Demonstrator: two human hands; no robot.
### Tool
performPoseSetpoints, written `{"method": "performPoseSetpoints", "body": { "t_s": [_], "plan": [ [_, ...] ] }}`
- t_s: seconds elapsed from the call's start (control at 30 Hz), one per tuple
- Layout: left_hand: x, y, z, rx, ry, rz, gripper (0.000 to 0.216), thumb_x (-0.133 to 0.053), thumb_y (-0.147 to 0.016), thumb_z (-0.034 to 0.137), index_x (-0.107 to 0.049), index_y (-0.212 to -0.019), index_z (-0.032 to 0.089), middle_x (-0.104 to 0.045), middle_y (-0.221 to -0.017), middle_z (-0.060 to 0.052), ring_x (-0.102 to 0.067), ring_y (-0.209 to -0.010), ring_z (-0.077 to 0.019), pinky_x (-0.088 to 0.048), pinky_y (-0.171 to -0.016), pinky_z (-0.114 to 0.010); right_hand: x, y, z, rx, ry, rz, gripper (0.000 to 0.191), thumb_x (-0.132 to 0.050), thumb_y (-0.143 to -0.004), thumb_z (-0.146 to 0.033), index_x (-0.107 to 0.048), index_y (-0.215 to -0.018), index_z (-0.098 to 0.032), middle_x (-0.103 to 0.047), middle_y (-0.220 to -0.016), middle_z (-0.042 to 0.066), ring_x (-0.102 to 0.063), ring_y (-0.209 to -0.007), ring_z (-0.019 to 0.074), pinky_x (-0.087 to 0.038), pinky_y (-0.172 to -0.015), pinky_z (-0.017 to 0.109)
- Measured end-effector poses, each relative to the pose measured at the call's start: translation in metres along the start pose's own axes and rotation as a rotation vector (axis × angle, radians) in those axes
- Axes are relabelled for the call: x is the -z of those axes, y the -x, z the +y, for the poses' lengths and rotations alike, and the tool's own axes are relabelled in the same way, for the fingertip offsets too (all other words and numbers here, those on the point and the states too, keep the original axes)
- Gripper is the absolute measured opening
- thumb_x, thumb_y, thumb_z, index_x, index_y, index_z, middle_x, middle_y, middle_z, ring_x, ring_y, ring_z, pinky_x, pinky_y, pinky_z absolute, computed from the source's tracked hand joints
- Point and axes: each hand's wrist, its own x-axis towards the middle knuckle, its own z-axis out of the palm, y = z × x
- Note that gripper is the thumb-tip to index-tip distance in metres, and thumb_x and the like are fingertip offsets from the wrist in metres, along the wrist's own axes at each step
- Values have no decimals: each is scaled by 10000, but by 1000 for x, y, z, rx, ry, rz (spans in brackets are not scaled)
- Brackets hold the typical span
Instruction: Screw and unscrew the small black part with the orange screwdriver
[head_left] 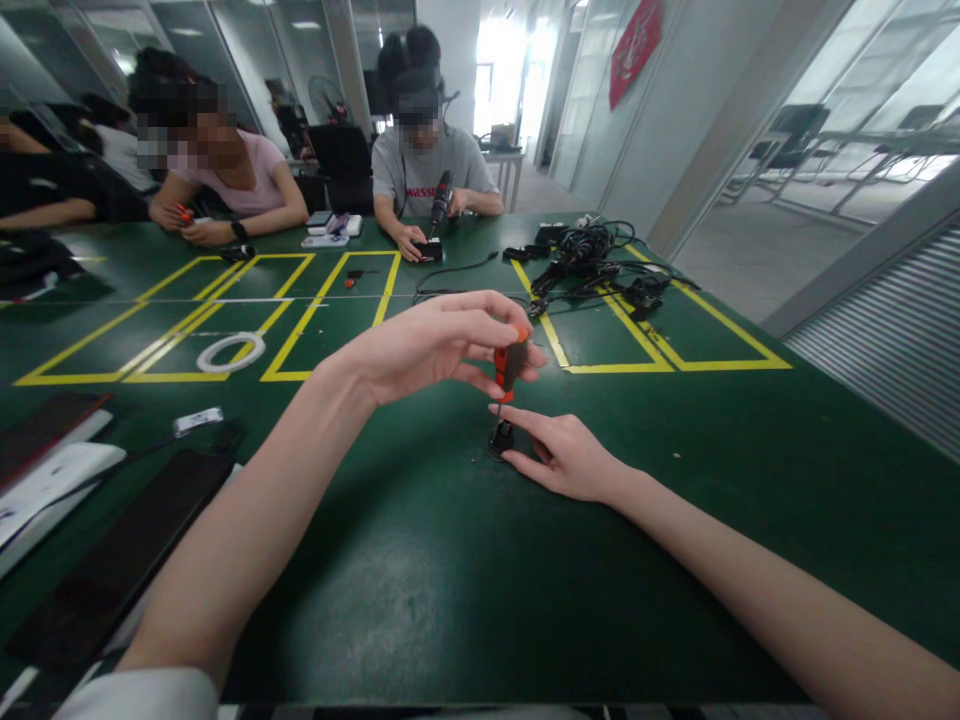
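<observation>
My left hand [450, 345] has its fingers closed round the orange and black handle of a screwdriver [510, 365]. The screwdriver stands nearly upright, its shaft pointing down at a small round black part [500, 440] on the green table. From the right, my right hand [559, 450] reaches in with thumb and forefinger at the black part, steadying it against the tabletop. The forefinger lies close beside the screwdriver's shaft. Where exactly the tip meets the part is too small to make out.
A tangle of black cables [585, 255] lies at the back right, and a white ring [231, 352] at the left. Phones, including a dark phone [127, 550], lie near my left forearm. Across the green table [675, 560], a person [431, 165] holds a power screwdriver over a black box.
</observation>
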Motion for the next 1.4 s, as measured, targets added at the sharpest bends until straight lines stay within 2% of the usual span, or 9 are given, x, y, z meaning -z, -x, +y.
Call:
{"method": "performPoseSetpoints", "body": {
  "t_s": [0.17, 0.27, 0.4, 0.63, 0.73, 0.97, 1.1, 1.27, 1.4],
  "plan": [
    [-1, 2, 0, -22, -113, 63, 279, -863, -793, 292, -756, -1027, 186, -732, -974, -30, -678, -899, -152, -536, -807, -276, 1, 0, -1, -36, 1, -28, 469, -555, -1030, -321, -516, -1471, -167, -786, -926, 70, -710, -649, 174, -548, -605, 271],
    [-2, 2, 1, -17, -92, 24, 241, -822, -837, 340, -763, -987, 161, -743, -1014, -65, -685, -942, -184, -544, -808, -297, 1, 0, 0, -24, 1, -17, 460, -549, -1033, -319, -520, -1463, -160, -785, -932, 72, -703, -637, 172, -547, -601, 271],
    [-1, 0, 0, -12, 11, -30, 269, -749, -892, 370, -725, -1059, 160, -758, -1117, -108, -700, -1050, -236, -573, -847, -342, 0, 0, 1, -27, 3, -25, 453, -549, -1030, -320, -526, -1457, -171, -785, -929, 66, -700, -633, 171, -556, -618, 276],
    [-3, 4, 3, -23, -146, 32, 288, -853, -808, 300, -759, -1055, 186, -739, -975, -38, -681, -868, -145, -527, -745, -258, 1, 0, 0, -17, 3, -13, 449, -558, -1029, -313, -529, -1446, -151, -768, -872, 52, -676, -592, 162, -523, -572, 263],
    [-5, 4, 3, -30, -184, 82, 260, -882, -774, 306, -775, -970, 173, -718, -922, -23, -640, -795, -116, -504, -704, -239, 1, 0, 0, -25, 4, -28, 468, -556, -1030, -316, -511, -1469, -161, -769, -872, 49, -674, -592, 163, -525, -577, 266],
    [-1, 1, 2, -20, -40, -38, 303, -794, -866, 408, -716, -1020, 159, -754, -1140, -114, -707, -987, -214, -582, -820, -329, 0, 1, 2, -33, 11, -35, 458, -561, -1024, -317, -524, -1453, -160, -774, -882, 56, -679, -592, 164, -539, -594, 271],
    [-1, 2, 3, -5, -74, -23, 285, -823, -846, 370, -702, -1010, 170, -767, -1037, -84, -714, -938, -198, -578, -777, -304, 0, 1, 2, -36, 13, -34, 452, -564, -1024, -320, -532, -1445, -161, -771, -866, 51, -687, -602, 169, -545, -598, 275],
    [-1, 3, 1, -22, -176, 79, 311, -878, -790, 350, -752, -1017, 179, -730, -983, -42, -671, -853, -143, -531, -716, -249, 2, 0, 0, -33, 9, -39, 471, -557, -1029, -319, -515, -1470, -156, -783, -919, 67, -713, -652, 177, -556, -609, 277],
    [2, -1, -3, -38, -88, 40, 330, -834, -829, 438, -745, -975, 156, -728, -1010, -64, -682, -911, -172, -557, -770, -284, 2, -1, -1, -30, 5, -36, 463, -555, -1032, -312, -519, -1466, -156, -791, -971, 83, -719, -664, 174, -560, -614, 277]
  ]
}}
